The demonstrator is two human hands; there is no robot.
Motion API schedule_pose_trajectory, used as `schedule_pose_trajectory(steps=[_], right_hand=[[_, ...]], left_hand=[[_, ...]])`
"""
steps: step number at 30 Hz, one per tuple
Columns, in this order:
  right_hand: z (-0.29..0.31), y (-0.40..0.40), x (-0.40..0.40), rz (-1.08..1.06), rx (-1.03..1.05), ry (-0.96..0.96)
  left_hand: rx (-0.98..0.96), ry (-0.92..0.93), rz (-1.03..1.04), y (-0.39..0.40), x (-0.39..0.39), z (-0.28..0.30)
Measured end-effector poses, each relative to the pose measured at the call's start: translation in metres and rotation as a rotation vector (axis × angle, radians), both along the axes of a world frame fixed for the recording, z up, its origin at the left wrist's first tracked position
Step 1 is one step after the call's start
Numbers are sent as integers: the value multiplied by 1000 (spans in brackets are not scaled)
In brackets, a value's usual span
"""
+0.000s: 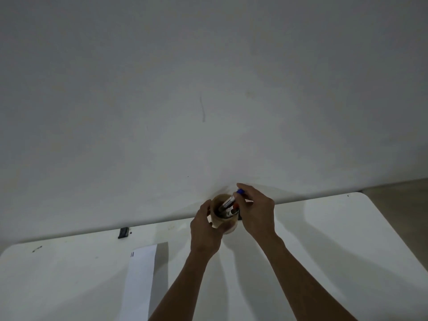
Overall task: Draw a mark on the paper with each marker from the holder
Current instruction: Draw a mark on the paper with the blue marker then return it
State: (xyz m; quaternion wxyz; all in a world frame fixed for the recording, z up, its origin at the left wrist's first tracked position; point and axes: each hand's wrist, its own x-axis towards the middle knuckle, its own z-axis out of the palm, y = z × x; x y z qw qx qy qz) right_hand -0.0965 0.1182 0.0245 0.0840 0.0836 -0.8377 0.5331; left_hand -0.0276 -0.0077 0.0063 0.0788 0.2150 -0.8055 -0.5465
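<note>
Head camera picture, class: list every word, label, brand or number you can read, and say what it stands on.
No text can be read here.
Blue-capped marker, in the right hand: its white barrel carries dark print, too blurred to read.
Red-capped marker in the cardboard holder, which the left hand steadies: label too small to read.
Paper strip: short marker lines only, no words.

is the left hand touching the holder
Touching. The head view shows the left hand wrapped around the side of the holder, fingers on its wall.
</note>
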Motion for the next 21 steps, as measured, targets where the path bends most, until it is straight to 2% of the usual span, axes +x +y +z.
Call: schedule_pose_trajectory(steps=[9, 21], right_hand=[[-6, -6, -3, 8, 108, -55], [3, -2, -6, 19, 89, -137]], left_hand=[[69, 32, 23, -5, -4, -14], [51, 5, 31, -3, -3, -11]])
